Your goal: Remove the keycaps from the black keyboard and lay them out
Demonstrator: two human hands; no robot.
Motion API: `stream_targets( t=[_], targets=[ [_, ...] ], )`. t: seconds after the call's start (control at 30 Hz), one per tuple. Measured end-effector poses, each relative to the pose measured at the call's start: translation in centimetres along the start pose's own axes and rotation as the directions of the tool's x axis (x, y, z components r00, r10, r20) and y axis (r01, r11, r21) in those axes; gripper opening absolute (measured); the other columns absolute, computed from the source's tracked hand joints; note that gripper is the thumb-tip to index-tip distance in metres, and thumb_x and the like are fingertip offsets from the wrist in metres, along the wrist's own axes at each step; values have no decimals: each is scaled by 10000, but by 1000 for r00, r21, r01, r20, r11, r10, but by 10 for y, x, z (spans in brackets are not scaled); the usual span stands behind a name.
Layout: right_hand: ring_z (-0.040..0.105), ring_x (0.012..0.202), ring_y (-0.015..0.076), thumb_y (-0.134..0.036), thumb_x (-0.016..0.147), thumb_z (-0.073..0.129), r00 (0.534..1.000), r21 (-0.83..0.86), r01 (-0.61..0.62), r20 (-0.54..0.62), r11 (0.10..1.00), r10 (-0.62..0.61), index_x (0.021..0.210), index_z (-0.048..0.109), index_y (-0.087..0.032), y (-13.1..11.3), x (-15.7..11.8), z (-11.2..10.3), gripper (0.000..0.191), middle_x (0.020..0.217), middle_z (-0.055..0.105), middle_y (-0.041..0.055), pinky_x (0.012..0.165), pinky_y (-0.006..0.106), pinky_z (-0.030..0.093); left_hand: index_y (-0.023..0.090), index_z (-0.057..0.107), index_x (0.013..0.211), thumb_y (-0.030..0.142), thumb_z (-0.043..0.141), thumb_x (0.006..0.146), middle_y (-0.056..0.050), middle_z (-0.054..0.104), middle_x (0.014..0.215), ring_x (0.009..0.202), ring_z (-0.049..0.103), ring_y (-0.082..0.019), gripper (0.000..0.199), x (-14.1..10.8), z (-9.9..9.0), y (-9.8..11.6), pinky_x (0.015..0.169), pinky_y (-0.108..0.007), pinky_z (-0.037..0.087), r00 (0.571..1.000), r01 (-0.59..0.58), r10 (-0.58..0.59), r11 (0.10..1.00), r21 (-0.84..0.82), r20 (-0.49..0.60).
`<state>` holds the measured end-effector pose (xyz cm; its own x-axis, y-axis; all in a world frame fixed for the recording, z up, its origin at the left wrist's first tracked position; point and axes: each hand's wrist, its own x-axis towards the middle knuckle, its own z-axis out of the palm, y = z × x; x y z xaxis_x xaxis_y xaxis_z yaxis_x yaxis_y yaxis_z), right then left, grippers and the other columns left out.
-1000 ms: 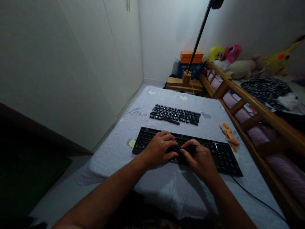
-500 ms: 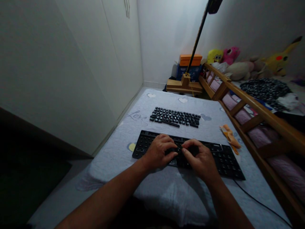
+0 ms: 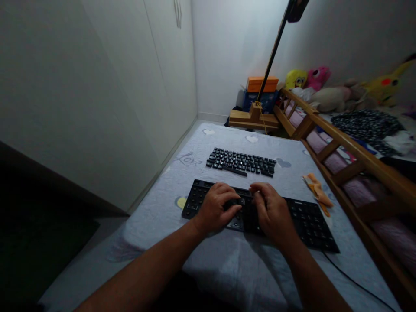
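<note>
A black computer keyboard [image 3: 313,221] lies across the cloth-covered surface in front of me, with many key positions bare of caps. My left hand [image 3: 217,208] rests on its left-middle part, fingers curled and pressed against the keyboard, thumb and index tips close together. Over the middle, near the top edge, my right hand [image 3: 271,212] has its thumb and index finger drawn together in a pinch. Whatever may be between them is too small to make out. Beyond the keyboard, loose black keycaps [image 3: 242,161] are laid out in rows, with a long bar-shaped cap [image 3: 235,171] in front.
An orange cloth-like item [image 3: 318,190] lies right of the keyboard. The keyboard's cable [image 3: 354,279] trails toward the lower right. A wooden bed rail [image 3: 351,143] borders the right side, a white cabinet [image 3: 130,86] the left. A wooden-based stand [image 3: 255,116] is at the back.
My right hand has shifted up toward the keyboard's top edge, away from the left fingertips. My left hand stays nearly in place. The view has tilted slightly.
</note>
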<state>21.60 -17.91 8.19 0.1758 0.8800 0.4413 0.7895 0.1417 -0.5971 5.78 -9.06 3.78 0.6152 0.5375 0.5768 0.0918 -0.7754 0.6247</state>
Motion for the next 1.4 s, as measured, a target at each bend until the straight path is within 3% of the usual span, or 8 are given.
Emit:
stream_targets(
  t=[0.17, 0.4, 0.6, 0.7, 0.83, 0.97, 1.13, 1.4],
  targets=[
    [598, 884, 194, -122, 863, 556, 951, -43, 46, 307, 998, -31, 1013, 638, -194, 6, 8, -6, 185, 958, 600, 56, 788, 315, 481, 188, 684, 962, 234, 644, 844, -63, 668, 939, 957, 566, -217, 132, 0, -3, 0, 904, -391, 444, 997, 28, -30, 999, -28, -65],
    [594, 821, 171, -138, 861, 591, 924, -121, 73, 383, 990, -22, 948, 662, -188, 8, 16, -6, 123, 911, 602, 40, 750, 295, 471, 189, 686, 980, 230, 640, 853, -66, 673, 962, 973, 567, -219, 142, 0, 0, -2, 915, -396, 444, 999, 23, -24, 1000, -15, -23],
    [608, 835, 179, -168, 839, 610, 950, -315, 34, 304, 948, 67, 950, 689, -178, 51, 45, -9, 137, 917, 637, 49, 765, 293, 451, 202, 647, 1119, 238, 661, 843, -74, 661, 1085, 1069, 546, -234, 278, 3, -9, -5, 969, -428, 435, 990, 102, -94, 993, 68, -108],
    [624, 863, 181, -200, 835, 625, 928, -480, -56, 298, 876, 223, 1001, 716, -182, 83, 67, -6, 190, 945, 672, 57, 770, 270, 445, 202, 663, 1073, 208, 644, 845, -67, 660, 1086, 1087, 544, -229, 229, 12, -24, -8, 982, -423, 428, 977, 146, -122, 980, 134, -174],
    [631, 852, 196, -186, 820, 624, 913, -548, -78, 297, 833, 280, 974, 743, -168, 108, 86, 2, 196, 933, 699, 78, 745, 270, 430, 212, 685, 994, 197, 634, 828, -41, 677, 1074, 1083, 567, -225, 175, 28, -49, -25, 1001, -418, 419, 960, 248, -218, 952, 179, -175],
    [632, 866, 193, -184, 806, 626, 902, -575, -73, 311, 815, 299, 964, 752, -180, 113, 92, 9, 202, 938, 714, 71, 740, 260, 418, 203, 689, 924, 213, 614, 813, -40, 693, 1034, 1060, 596, -228, 135, 32, -64, -61, 1018, -407, 411, 921, 358, -304, 908, 220, -242],
    [641, 901, 196, -206, 822, 615, 895, -583, -82, 313, 809, 317, 983, 748, -179, 117, 93, 15, 211, 983, 726, 79, 751, 258, 424, 188, 696, 900, 215, 567, 801, -59, 690, 1028, 1066, 595, -243, 165, 14, -65, -105, 1008, -403, 425, 831, 518, -423, 824, 229, -361],
    [658, 878, 199, -212, 822, 621, 893, -596, -94, 303, 797, 332, 1004, 752, -195, 118, 94, 20, 224, 969, 735, 79, 728, 258, 441, 184, 713, 894, 245, 539, 776, -59, 689, 987, 955, 619, -223, 219, 7, -61, -122, 905, -354, 482, 809, 566, -495, 802, 190, -316]
  ],
)
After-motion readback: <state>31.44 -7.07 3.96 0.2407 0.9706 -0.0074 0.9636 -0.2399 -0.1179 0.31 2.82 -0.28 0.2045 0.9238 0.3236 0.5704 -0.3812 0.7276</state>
